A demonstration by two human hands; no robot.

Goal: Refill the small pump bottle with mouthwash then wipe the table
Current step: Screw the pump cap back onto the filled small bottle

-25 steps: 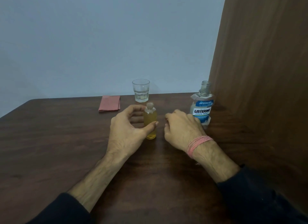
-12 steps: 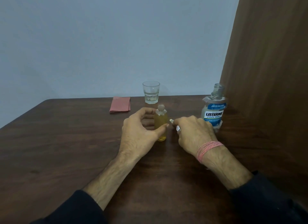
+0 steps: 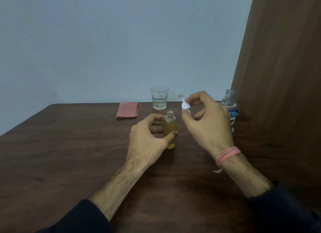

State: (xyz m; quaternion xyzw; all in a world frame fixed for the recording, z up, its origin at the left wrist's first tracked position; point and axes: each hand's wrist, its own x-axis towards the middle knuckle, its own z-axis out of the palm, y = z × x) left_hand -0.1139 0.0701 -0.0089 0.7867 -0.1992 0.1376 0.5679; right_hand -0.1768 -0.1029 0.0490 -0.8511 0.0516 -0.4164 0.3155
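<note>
Sleeves, dark, cover both forearms at the near edge of the view, and the bare wrists reach out over the brown wooden table. The left hand curls round the small pump bottle: its thumb presses the near side of the bottle, low on the body, while the fingers wrap behind it, so the hand grips the bottle and keeps it upright on the table. The right hand, with a pink thread band on its wrist, is raised above the table just right of the bottle. Its thumb and fingertips pinch a small white pump cap, which is blurred, so its shape is hard to make out; the cap is held higher than the bottle's mouth and a little to its right, apart from it.

The small bottle is clear, with a bare threaded neck open at the top, and holds yellow-amber liquid nearly up to its shoulder.

Behind the right hand stands the mouthwash bottle, clear with a blue and white label, its neck uncapped; the hand hides much of its label. It stands close beside a brown wooden panel at the table's right. Farther back, a glass holds a little clear liquid, and to its left a folded pink cloth lies flat near the table's far edge, against a pale blue-grey wall.
</note>
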